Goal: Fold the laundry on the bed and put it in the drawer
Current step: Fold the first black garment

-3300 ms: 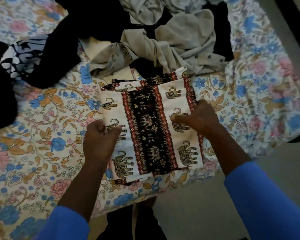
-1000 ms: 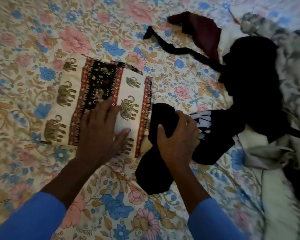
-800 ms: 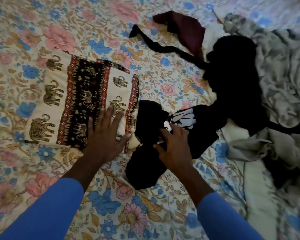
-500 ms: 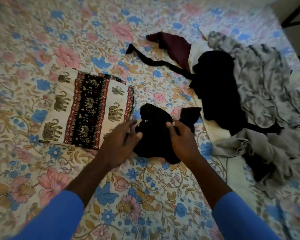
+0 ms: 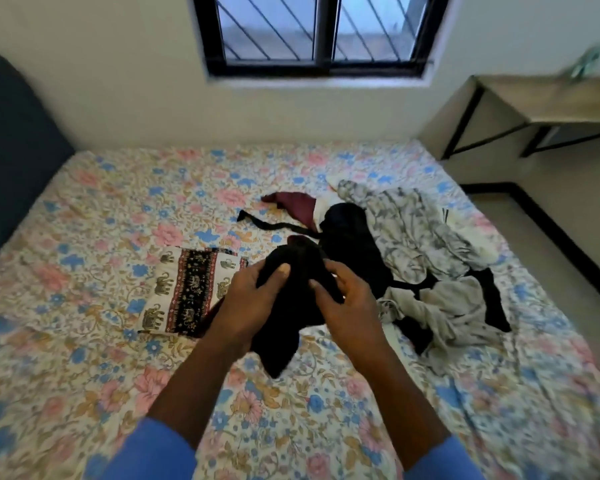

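1. The bed (image 5: 84, 358) now shows almost whole, because the view has risen from the sheet. No drawer is in view.
2. The unfolded pile (image 5: 426, 237) (grey, black and maroon pieces) lies on the right part of the bed, so much of the task remains.
3. The elephant-print cloth (image 5: 187, 289) lies folded flat on the bed. The left hand (image 5: 250, 299), which pressed it a second ago, has left it, so I judge its folding is finished.
4. The black garment (image 5: 293, 306) has been lifted off the bed and hangs crumpled. It looks to be the next piece to fold.
5. The left hand and the right hand (image 5: 350, 306) both grasp its upper part, with fingers curled round the cloth.
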Motion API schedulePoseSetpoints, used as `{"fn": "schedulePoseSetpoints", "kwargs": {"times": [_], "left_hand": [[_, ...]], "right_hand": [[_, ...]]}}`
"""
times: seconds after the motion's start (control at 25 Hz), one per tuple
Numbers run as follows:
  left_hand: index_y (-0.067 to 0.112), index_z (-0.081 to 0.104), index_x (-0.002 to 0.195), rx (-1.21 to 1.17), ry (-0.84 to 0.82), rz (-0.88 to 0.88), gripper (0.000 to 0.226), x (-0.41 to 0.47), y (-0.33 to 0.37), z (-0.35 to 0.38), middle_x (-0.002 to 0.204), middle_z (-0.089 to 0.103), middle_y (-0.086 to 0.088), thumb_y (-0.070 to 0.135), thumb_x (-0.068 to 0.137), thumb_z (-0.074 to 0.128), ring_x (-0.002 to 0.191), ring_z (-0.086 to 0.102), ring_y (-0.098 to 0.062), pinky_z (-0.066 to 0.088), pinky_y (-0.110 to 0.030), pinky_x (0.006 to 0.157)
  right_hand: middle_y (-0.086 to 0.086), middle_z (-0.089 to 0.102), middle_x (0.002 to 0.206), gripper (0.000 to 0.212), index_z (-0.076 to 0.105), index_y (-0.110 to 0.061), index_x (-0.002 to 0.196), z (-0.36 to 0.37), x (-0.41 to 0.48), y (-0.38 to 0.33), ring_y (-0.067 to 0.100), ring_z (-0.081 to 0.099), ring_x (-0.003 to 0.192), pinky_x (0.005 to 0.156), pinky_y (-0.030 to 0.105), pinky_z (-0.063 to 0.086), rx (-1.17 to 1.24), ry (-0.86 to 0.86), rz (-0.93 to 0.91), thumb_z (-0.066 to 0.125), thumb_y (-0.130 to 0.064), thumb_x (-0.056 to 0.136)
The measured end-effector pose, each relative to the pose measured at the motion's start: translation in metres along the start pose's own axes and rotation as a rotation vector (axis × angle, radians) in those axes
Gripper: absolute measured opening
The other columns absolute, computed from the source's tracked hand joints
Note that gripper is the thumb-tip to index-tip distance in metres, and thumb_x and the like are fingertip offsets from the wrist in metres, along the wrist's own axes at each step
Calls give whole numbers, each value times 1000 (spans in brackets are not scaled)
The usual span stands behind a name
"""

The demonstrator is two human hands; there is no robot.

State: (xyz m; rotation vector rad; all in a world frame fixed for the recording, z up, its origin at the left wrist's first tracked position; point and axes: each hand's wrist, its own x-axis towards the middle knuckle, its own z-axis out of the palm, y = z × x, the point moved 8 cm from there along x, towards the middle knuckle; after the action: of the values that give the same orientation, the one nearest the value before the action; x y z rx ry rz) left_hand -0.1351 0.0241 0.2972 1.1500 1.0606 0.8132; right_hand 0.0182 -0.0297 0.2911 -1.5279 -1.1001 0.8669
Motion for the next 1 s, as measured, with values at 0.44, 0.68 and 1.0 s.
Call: {"fn": "schedulePoseSetpoints", "kwargs": {"times": [0.44,0.68,1.0], "left_hand": [[38,71,117,1165,-93,618,21,-135,156,63,94,58,10,39,96,72,83,58,-15,49,-31,75],[20,76,99,291,-50,411,29,-125,167,34,95,76,1,28,110,51,88,70,-16,51,-32,79],[-2,72,105,201,-218,494,38,-123,200,25,103,74,-25,30,109,52,85,68,-25,53,-40,76]], "right_hand": [[-2,67,77,24,66,-22,79,-138,-91,-162,3,64,67,62,27,50,-249,300,-169,67,-37,98],[26,68,116,18,56,-13,101,-122,-107,-188,35,70,102,93,54,58,254,32,-190,53,-29,108],[14,74,121,82,67,-17,125,-21,-119,-145,26,73,109,87,37,61,271,-188,25,100,-43,55]]}}
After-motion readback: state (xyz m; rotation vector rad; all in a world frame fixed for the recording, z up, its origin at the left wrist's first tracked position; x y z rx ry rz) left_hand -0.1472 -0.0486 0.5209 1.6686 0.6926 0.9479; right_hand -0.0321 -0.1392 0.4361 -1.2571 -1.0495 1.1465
